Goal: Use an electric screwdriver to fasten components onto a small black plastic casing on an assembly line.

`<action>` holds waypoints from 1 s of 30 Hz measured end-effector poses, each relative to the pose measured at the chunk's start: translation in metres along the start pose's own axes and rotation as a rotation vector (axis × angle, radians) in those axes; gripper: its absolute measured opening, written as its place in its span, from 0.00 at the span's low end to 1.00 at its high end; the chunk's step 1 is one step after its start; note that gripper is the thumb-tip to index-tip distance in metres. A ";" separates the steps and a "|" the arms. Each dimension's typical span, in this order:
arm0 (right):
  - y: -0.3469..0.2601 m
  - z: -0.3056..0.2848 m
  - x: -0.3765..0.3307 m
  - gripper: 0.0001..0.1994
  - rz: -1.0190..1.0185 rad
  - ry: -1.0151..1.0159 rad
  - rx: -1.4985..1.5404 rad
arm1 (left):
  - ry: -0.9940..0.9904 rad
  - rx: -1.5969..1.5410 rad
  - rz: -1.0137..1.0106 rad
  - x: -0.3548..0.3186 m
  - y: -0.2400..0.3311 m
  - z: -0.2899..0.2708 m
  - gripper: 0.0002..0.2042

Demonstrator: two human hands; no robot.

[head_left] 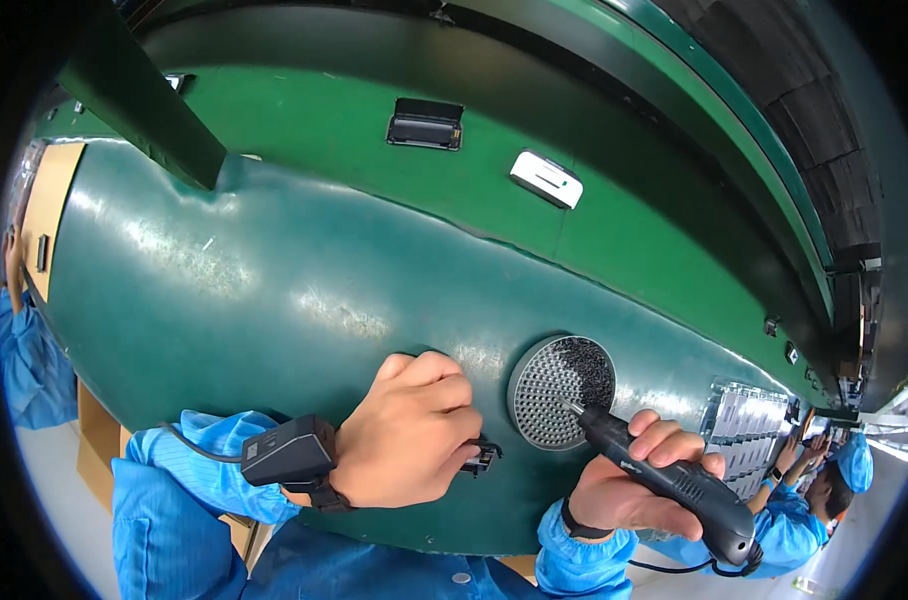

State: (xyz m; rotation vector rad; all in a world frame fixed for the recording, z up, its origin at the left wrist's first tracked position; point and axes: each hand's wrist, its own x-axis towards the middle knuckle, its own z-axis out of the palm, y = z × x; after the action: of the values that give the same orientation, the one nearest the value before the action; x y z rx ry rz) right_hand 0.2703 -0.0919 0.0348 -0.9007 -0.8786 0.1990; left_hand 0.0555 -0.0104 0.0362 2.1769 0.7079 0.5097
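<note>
Fingers, left: left hand [409, 430] curled tight, fingers [452, 395] clamped on a small black part [482, 455] pressed to the desk [224, 290]; most of the part is hidden under the fist.
Fingers, right: right hand [629, 480] wrapped shut round a black driver [664, 470], its tip at the edge of the screw tray [562, 378].
Screw tray: round, grey, perforated, lying on the desk just beyond the part, dark screws heaped in its far half.
Risk, tip: the driver meets the tray at a slant; a push could tilt the tray and spill screws over the green mat.
Risk, part: only fingertips hold it; a nudge from the driver hand close by could shift it.
Risk, cord: the driver's cable [674, 570] hangs off the desk edge and may snag a sleeve.
Further off: black box [426, 124] and white box [546, 179] on the conveyor [614, 230], well apart from both hands.
</note>
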 end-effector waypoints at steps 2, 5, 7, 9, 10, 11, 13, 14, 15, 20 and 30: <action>0.008 0.002 0.002 0.36 -0.005 -0.007 0.016 | -0.029 0.110 0.005 0.006 -0.004 -0.002 0.08; 0.016 -0.001 0.001 0.37 0.002 -0.028 0.051 | -0.147 0.226 0.019 0.010 -0.006 -0.005 0.07; 0.019 -0.003 -0.001 0.36 -0.017 -0.034 0.023 | -0.165 0.249 0.029 0.012 -0.005 -0.003 0.06; 0.015 -0.006 0.000 0.36 -0.020 -0.045 0.014 | -0.183 0.274 0.047 0.012 -0.001 -0.002 0.05; 0.015 -0.005 -0.001 0.36 -0.011 -0.066 0.014 | -0.198 0.243 0.031 0.009 -0.001 -0.001 0.04; 0.013 -0.003 -0.003 0.36 -0.005 -0.067 0.014 | -0.212 0.212 0.017 0.006 0.000 -0.002 0.04; 0.010 0.001 -0.005 0.36 -0.018 -0.088 -0.005 | -0.227 0.216 0.029 0.002 0.004 -0.009 0.04; 0.007 0.003 -0.006 0.36 -0.018 -0.092 -0.005 | -0.238 0.221 0.046 0.000 0.008 -0.013 0.04; 0.005 0.005 -0.006 0.36 -0.024 -0.086 -0.005 | -0.234 0.217 0.044 0.001 0.012 -0.017 0.04; -0.002 0.009 -0.016 0.33 0.041 -0.020 0.024 | -0.555 0.204 -0.032 0.015 0.015 -0.034 0.05; 0.006 -0.005 -0.019 0.32 0.006 -0.079 0.030 | -0.588 0.156 -0.018 0.021 0.001 -0.014 0.06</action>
State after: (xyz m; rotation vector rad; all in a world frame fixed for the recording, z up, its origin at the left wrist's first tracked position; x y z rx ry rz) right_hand 0.2629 -0.1000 0.0178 -0.8725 -0.9441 0.2539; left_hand 0.0637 0.0102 0.0484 2.2955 0.4481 -0.2069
